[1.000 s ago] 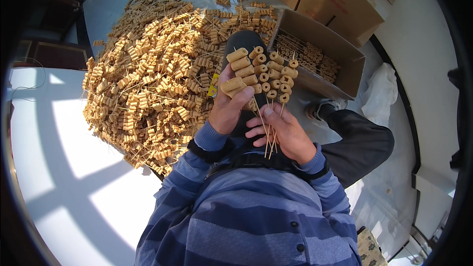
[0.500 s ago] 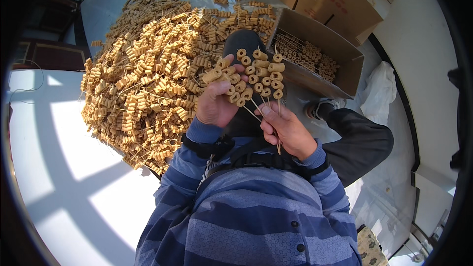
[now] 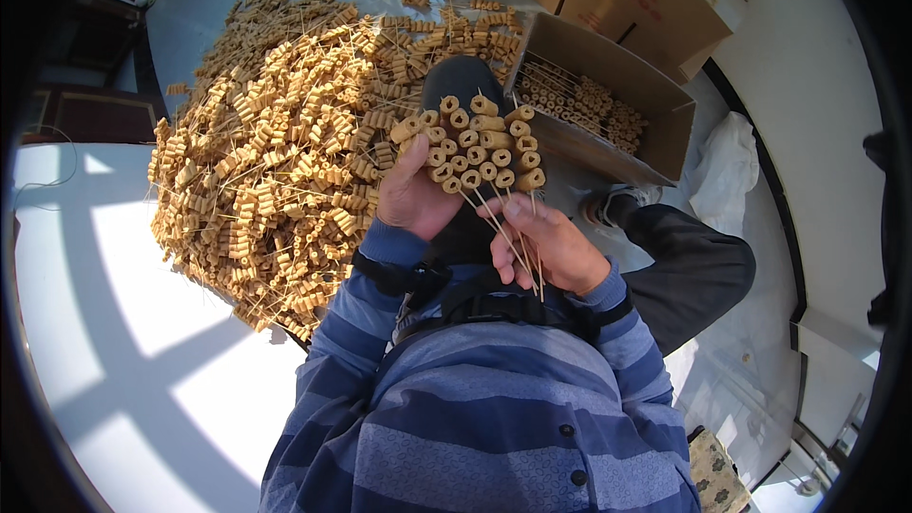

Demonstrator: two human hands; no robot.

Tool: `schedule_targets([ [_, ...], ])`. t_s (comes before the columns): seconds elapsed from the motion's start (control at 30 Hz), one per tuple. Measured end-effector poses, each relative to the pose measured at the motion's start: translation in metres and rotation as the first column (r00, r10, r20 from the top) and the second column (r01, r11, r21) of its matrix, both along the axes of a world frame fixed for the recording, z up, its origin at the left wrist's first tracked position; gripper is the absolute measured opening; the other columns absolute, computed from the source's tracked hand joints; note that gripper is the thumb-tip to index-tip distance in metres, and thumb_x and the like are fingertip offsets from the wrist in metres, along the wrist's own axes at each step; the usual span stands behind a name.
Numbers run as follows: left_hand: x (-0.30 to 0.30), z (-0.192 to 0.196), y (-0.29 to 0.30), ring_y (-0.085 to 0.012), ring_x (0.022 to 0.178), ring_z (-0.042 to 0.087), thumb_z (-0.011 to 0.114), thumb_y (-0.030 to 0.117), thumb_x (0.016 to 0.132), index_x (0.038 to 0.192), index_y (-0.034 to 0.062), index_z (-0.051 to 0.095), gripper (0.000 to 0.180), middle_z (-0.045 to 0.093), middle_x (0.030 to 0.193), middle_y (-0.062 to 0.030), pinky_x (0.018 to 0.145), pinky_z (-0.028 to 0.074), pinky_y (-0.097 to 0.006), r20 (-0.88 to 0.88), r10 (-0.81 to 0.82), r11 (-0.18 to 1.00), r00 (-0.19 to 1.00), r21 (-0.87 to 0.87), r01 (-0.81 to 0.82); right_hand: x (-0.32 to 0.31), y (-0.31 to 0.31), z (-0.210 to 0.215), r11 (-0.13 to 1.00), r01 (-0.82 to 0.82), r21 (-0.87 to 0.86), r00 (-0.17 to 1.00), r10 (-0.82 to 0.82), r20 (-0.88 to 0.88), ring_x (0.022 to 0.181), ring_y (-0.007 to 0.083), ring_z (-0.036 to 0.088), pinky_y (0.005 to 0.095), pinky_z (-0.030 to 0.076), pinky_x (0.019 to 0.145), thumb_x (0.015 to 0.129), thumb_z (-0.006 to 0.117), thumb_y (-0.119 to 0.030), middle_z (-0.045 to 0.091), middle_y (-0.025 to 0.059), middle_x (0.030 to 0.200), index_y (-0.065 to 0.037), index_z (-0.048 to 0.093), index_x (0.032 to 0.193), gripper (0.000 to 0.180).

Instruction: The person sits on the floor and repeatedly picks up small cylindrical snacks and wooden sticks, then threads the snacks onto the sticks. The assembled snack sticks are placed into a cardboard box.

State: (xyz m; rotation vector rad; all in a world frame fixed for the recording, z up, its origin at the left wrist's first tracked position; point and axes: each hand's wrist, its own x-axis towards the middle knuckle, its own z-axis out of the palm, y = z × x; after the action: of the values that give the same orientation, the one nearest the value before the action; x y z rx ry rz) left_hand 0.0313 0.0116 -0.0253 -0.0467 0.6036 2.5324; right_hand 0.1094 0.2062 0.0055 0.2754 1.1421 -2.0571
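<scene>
Several skewers (image 3: 484, 138) of tan, hollow, ridged rolls threaded on thin sticks are bunched together above my lap. My left hand (image 3: 418, 192) grips the bunch from its left side, thumb against the rolls and the other fingers mostly hidden behind. At the lower right, my right hand (image 3: 553, 245) has its thumb and fingers bent around the bare sticks (image 3: 516, 242), whose ends stick out below toward my waist. To the left lies a big heap of similar skewers (image 3: 285, 152), jumbled in all directions.
Beyond my right hand stands an open cardboard box (image 3: 655, 138) partly filled with neatly laid skewers (image 3: 589, 106). Closed cartons (image 3: 617, 0) are stacked behind it. A white plastic bag (image 3: 727, 171) lies right of the box, and my bent leg (image 3: 693, 261) is below it.
The rolls have come together into a tighter, more even bunch. The sticks now run closer together past my right hand. My left fingers have slipped from between the rolls to behind them.
</scene>
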Motion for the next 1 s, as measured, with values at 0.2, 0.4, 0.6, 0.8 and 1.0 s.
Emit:
schedule_targets([
  [0.2,-0.010,-0.004,0.005,-0.0378,0.136,0.047,0.064,0.040,0.090,0.148,0.0012,0.040,0.073,0.048,0.148,-0.0195,0.114,0.036,-0.055,-0.009,-0.061,0.998,0.998,-0.012,0.061,-0.009,0.010,-0.004,0.997,-0.044,-0.057,0.999,0.045,0.016,0.066,0.0198,0.069,0.0272,0.056,0.051,0.110,0.031,-0.035,0.068,0.0161,0.085,0.001,0.041,0.141,0.048],
  [0.4,-0.020,-0.005,0.017,-0.0392,0.131,0.052,0.069,0.039,0.083,0.144,0.0012,0.046,0.076,0.053,0.143,-0.0204,0.112,0.040,-0.056,-0.002,-0.126,0.989,0.992,0.078,0.126,-0.011,0.018,-0.014,0.983,-0.060,-0.174,0.998,0.065,0.022,0.073,0.0246,0.072,0.0319,0.062,0.061,0.110,0.033,-0.033,0.069,0.0223,0.096,0.001,0.038,0.143,0.047],
  [0.6,-0.021,-0.002,0.023,-0.0380,0.127,0.055,0.068,0.043,0.082,0.144,-0.0023,0.044,0.081,0.053,0.142,-0.0216,0.110,0.043,-0.053,-0.007,-0.186,0.980,0.983,0.066,0.186,-0.015,0.026,-0.020,0.950,-0.151,-0.273,0.987,0.158,0.003,0.079,0.0258,0.072,0.0349,0.063,0.069,0.110,0.034,-0.034,0.068,0.0220,0.100,0.001,0.038,0.143,0.048],
  [0.8,-0.020,-0.011,0.022,-0.0397,0.123,0.058,0.070,0.044,0.082,0.141,-0.0010,0.048,0.077,0.059,0.133,-0.0216,0.104,0.048,-0.055,-0.001,-0.096,0.995,0.995,0.023,0.096,-0.010,0.020,-0.019,0.988,-0.102,-0.118,0.994,0.105,0.015,0.088,0.0239,0.070,0.0355,0.062,0.074,0.108,0.037,-0.044,0.066,0.0179,0.104,0.001,0.042,0.139,0.055],
  [1.0,-0.027,-0.017,0.021,-0.0401,0.119,0.060,0.064,0.048,0.086,0.139,-0.0021,0.047,0.075,0.060,0.130,-0.0229,0.097,0.052,-0.056,-0.037,-0.129,0.992,0.991,-0.005,0.128,-0.017,0.048,-0.009,0.987,-0.110,0.121,0.992,0.116,-0.044,0.051,0.0075,0.046,0.0209,0.040,0.045,0.110,0.035,-0.045,0.045,-0.0017,0.064,0.001,0.051,0.125,0.052],
])
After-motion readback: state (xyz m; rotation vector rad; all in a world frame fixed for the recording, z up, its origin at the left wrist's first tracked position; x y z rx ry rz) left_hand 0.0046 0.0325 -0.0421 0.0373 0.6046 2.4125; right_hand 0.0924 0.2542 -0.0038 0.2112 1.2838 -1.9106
